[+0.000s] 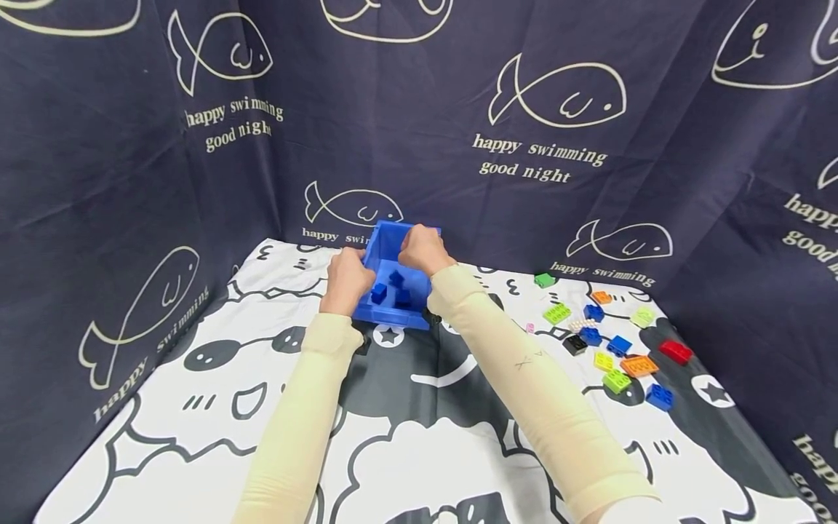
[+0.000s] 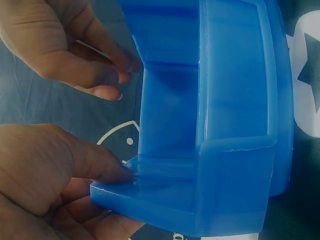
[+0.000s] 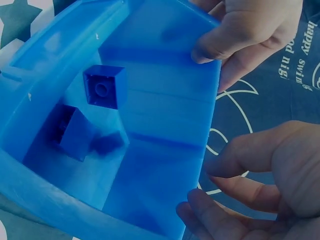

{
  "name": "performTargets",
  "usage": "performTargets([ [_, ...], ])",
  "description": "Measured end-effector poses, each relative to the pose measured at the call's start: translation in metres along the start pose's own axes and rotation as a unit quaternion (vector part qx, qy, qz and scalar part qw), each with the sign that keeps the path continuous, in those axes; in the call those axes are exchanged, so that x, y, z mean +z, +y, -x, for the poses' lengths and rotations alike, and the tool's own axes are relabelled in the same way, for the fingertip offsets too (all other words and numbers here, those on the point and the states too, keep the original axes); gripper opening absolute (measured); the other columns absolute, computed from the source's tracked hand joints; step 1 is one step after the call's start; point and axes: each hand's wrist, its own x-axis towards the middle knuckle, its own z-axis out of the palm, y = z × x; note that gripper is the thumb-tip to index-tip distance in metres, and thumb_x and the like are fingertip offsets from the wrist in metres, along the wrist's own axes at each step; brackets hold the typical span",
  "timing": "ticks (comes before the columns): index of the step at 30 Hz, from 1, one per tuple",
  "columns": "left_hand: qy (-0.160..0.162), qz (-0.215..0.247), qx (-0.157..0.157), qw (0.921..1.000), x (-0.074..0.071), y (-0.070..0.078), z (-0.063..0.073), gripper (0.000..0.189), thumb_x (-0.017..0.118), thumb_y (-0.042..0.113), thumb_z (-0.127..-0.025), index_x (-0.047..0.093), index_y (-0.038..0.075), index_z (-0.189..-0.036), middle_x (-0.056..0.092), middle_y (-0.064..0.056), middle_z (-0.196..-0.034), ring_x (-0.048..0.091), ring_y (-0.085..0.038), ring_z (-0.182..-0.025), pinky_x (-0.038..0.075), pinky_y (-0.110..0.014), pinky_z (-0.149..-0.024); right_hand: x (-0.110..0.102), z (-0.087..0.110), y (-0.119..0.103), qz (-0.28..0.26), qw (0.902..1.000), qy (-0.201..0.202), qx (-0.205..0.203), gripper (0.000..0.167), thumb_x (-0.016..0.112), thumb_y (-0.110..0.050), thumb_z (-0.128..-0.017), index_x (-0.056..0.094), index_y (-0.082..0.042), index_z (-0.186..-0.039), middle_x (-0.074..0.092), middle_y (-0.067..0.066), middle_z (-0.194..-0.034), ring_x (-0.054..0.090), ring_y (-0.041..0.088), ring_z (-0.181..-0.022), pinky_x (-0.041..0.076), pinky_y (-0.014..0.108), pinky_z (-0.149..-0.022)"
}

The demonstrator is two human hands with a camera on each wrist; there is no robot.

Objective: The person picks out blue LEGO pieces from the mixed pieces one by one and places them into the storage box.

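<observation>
A blue plastic bin (image 1: 391, 317) stands toward the back of the cloth. My left hand (image 1: 348, 280) grips its left wall, the thumb over the rim in the left wrist view. My right hand (image 1: 424, 249) is over the bin's back right part. In the right wrist view, the right hand (image 3: 265, 185) has loosely bent fingers by the rim, and I see nothing held in them. Whether they touch the rim I cannot tell. Small blue bricks lie inside the bin, among them a blue brick (image 1: 378, 293) at the left and another blue brick (image 3: 105, 86) with its hollow underside showing.
Several loose bricks are scattered at the right, including a red brick (image 1: 675, 351), an orange brick (image 1: 639, 365), a blue brick (image 1: 659, 397) and a black brick (image 1: 575, 344). A green brick (image 1: 544, 280) lies near the back. Dark fabric walls (image 1: 419, 109) enclose the printed cloth (image 1: 216, 429).
</observation>
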Motion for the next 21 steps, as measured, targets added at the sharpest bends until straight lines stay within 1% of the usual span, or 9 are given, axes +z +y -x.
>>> performTargets([
  [1,-0.001,0.000,0.001,1.0000,0.000,0.001,0.000,0.055,0.065,0.009,-0.086,0.064,0.004,-0.141,0.067,-0.025,-0.131,0.066,-0.042,-0.115,0.054,-0.051,-0.095,0.000,0.000,0.001,0.004,1.0000,0.003,-0.002,0.021,0.069,-0.007,-0.082,0.059,-0.015,-0.066,0.051,-0.002,-0.064,0.051,0.018,-0.059,0.038,0.029,-0.050],
  [7,-0.003,0.002,0.004,1.0000,0.002,0.003,-0.002,0.055,0.067,0.008,-0.087,0.063,0.004,-0.141,0.067,-0.025,-0.132,0.066,-0.042,-0.116,0.053,-0.052,-0.096,-0.002,0.002,0.002,-0.006,0.9999,-0.002,-0.011,0.024,0.069,-0.006,-0.082,0.057,-0.012,-0.062,0.045,-0.001,-0.059,0.047,0.018,-0.053,0.035,0.029,-0.047],
  [13,-0.003,0.004,0.003,1.0000,0.001,0.002,-0.002,0.055,0.066,0.008,-0.086,0.064,0.003,-0.141,0.067,-0.025,-0.131,0.066,-0.042,-0.114,0.054,-0.052,-0.095,-0.005,0.005,0.000,-0.016,0.9997,-0.008,-0.014,0.022,0.069,-0.007,-0.085,0.059,-0.012,-0.066,0.047,-0.001,-0.062,0.048,0.017,-0.055,0.037,0.029,-0.049],
  [16,-0.006,0.008,0.002,0.9999,-0.001,0.002,-0.002,0.055,0.065,0.008,-0.086,0.063,0.003,-0.141,0.067,-0.025,-0.131,0.066,-0.042,-0.114,0.054,-0.053,-0.095,-0.008,0.008,-0.001,-0.020,0.9997,-0.009,-0.014,0.013,0.069,-0.009,-0.086,0.065,-0.010,-0.074,0.055,0.001,-0.069,0.055,0.020,-0.063,0.043,0.031,-0.054],
  [19,-0.008,0.009,-0.001,0.9999,-0.001,0.001,-0.002,0.055,0.065,0.009,-0.086,0.063,0.004,-0.141,0.067,-0.024,-0.131,0.066,-0.042,-0.115,0.053,-0.054,-0.096,-0.014,0.014,-0.001,-0.021,0.9997,0.002,-0.015,0.003,0.073,-0.012,-0.085,0.071,-0.010,-0.086,0.066,0.004,-0.085,0.063,0.023,-0.077,0.053,0.036,-0.066],
  [21,-0.008,0.009,-0.003,0.9999,0.000,0.000,-0.001,0.055,0.065,0.008,-0.087,0.063,0.003,-0.141,0.067,-0.025,-0.132,0.066,-0.042,-0.115,0.053,-0.054,-0.096,-0.019,0.019,0.001,-0.025,0.9995,0.007,-0.015,0.009,0.074,-0.014,-0.085,0.072,-0.011,-0.094,0.069,0.005,-0.094,0.064,0.025,-0.085,0.056,0.040,-0.074],
])
